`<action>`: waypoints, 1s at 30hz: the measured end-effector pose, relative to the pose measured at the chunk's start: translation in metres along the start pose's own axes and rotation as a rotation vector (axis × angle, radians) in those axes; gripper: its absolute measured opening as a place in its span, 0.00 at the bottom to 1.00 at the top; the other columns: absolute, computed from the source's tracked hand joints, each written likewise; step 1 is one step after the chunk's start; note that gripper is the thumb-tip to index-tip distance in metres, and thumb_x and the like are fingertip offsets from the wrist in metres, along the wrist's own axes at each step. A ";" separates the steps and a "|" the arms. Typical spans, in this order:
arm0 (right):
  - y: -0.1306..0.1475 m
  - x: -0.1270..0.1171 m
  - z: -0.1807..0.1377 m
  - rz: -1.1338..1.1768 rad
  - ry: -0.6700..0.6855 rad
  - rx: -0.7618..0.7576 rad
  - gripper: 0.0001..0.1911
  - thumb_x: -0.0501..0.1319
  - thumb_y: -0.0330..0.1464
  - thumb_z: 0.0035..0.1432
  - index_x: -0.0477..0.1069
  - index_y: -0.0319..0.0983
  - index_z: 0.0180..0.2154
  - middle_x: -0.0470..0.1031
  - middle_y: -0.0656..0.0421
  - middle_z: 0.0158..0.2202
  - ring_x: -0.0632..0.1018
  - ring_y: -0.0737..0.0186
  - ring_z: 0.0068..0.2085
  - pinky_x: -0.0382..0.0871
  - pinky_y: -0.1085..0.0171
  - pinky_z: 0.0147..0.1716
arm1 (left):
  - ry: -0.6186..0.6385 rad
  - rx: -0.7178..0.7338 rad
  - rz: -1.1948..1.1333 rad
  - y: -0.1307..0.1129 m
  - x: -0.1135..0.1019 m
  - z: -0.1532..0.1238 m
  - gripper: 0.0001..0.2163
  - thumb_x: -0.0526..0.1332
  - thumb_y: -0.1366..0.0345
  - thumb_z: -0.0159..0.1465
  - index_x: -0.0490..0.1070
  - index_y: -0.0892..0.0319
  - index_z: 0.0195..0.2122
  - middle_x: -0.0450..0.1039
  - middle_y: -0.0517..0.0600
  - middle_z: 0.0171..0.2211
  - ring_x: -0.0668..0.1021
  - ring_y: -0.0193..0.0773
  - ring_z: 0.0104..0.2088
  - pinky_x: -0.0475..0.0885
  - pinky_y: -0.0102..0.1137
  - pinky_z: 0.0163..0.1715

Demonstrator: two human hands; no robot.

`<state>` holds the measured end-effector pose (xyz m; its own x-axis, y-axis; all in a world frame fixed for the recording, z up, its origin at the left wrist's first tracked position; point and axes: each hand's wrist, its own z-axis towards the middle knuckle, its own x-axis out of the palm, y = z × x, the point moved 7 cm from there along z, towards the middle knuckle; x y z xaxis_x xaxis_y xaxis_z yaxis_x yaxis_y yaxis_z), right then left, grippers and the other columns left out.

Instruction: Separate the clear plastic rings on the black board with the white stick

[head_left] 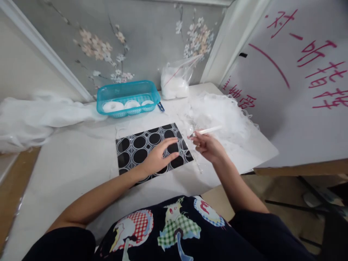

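A dark mat (139,142) patterned with black circles and pale rings lies at a slant on the white table. Over its right half rests my left hand (156,157), with thumb and fingers spread and nothing between them. Just past the mat's right edge, my right hand (208,145) is closed around a slim white pen-like tool (210,129). The tool points up and right, and its exact kind is too blurred to tell. Beside that hand spreads a heap of sheer white stringy material (225,112).
A blue plastic basket (127,88) holding white rolls (132,104) stands at the back. By it are a small blue packet (161,107) and a clear bag (175,85) of white stuff. White fabric (35,117) is piled left. A whiteboard (282,119) with red writing borders the right.
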<state>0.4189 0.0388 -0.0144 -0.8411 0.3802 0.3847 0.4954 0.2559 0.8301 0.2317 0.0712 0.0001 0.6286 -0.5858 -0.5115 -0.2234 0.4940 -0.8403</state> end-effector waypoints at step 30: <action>0.014 0.197 -0.105 -0.283 1.348 -0.121 0.03 0.67 0.30 0.59 0.79 0.39 0.36 0.80 0.61 0.31 0.78 0.68 0.34 0.74 0.67 0.38 | -0.073 -0.046 0.053 -0.092 -0.111 -0.045 0.06 0.59 0.70 0.65 0.76 0.56 0.38 0.75 0.48 0.37 0.78 0.37 0.37 0.74 0.32 0.38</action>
<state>0.2369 0.0239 0.1153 -0.5015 -0.8339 0.2307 0.3112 0.0750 0.9474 0.1493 0.0620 0.1256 0.6673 -0.5101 -0.5427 -0.2912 0.4919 -0.8205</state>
